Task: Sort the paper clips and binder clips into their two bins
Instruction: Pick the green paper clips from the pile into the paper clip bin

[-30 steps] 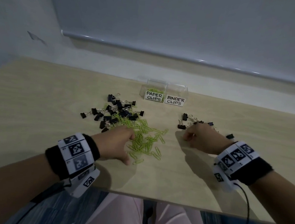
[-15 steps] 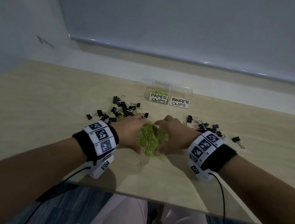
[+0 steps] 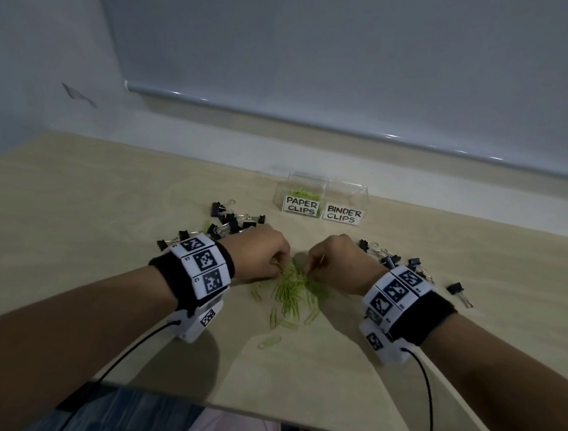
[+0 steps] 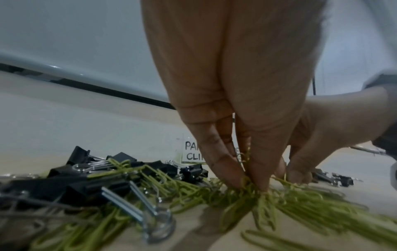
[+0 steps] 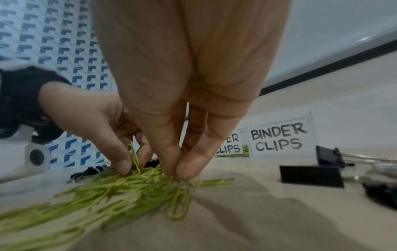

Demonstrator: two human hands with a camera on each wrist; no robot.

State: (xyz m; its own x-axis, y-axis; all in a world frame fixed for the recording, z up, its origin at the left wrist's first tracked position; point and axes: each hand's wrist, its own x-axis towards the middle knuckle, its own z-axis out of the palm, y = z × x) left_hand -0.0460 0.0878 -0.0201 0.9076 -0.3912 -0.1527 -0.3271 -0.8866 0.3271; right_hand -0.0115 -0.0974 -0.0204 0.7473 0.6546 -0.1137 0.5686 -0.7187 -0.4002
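Observation:
A heap of green paper clips (image 3: 295, 289) lies on the wooden table between my hands. My left hand (image 3: 259, 255) pinches a bunch of the paper clips (image 4: 251, 188) with thumb and fingertips. My right hand (image 3: 335, 263) pinches paper clips (image 5: 182, 180) at the heap's right side. Black binder clips (image 3: 231, 223) lie in a pile behind my left hand, and more binder clips (image 3: 391, 257) lie behind my right wrist. Two clear bins stand at the back: the one labelled PAPER CLIPS (image 3: 302, 206) holds some green clips, and the one labelled BINDER CLIPS (image 3: 343, 214) looks empty.
A lone binder clip (image 3: 458, 292) lies at the far right. A few stray paper clips (image 3: 270, 341) lie nearer the table's front edge (image 3: 260, 414). A wall and a blind's bottom rail (image 3: 317, 119) run behind the table.
Both hands came together and raked the paper clips into a heap, and now each pinches a bunch from it. The right hand left the right-hand binder clips.

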